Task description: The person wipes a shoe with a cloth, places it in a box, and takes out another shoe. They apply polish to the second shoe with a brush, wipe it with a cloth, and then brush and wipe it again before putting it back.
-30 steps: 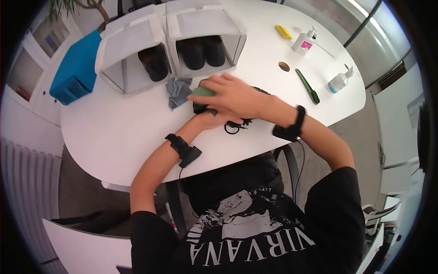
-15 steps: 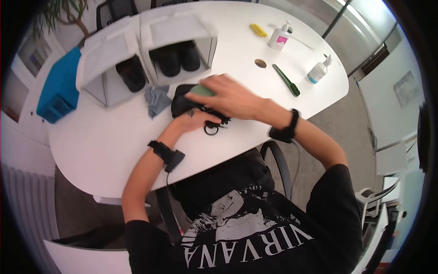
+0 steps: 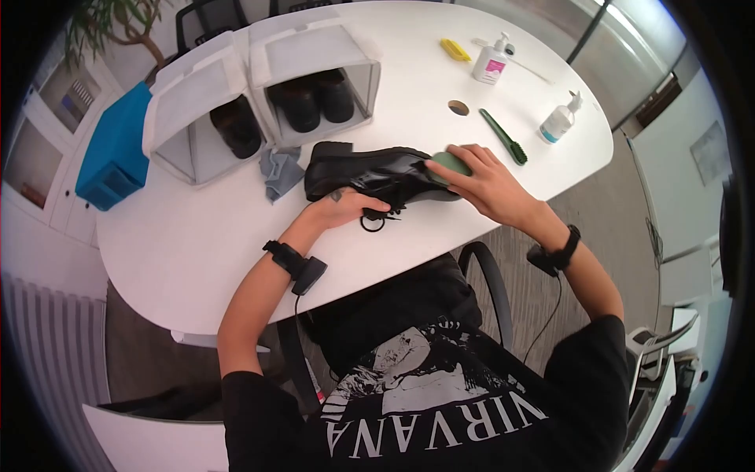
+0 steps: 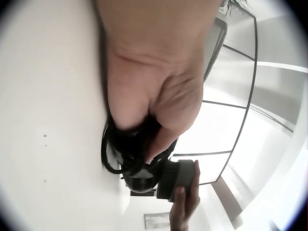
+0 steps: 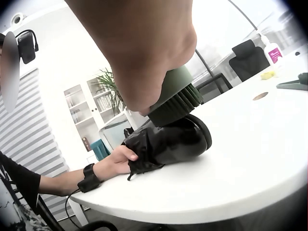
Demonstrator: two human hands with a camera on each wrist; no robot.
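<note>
A glossy black lace-up shoe lies on its side on the white table, toe to the right and sole facing away from me. My left hand grips it near the laces, thumb over the upper; the other fingers are hidden at the shoe's opening. Beyond the thumb, a loop of black lace hangs onto the table. My right hand holds a green block brush from above. In the right wrist view the dark bristles are against the top of the toe, near the sole's edge.
A grey cloth lies left of the heel. Behind it stand two white open-fronted boxes with dark shoes inside, beside a blue box. To the right are a long green brush, two pump bottles and a yellow object.
My right hand has moved with the green brush from the heel side rightward to the toe, uncovering more of the shoe. My left hand keeps its hold by the laces.
</note>
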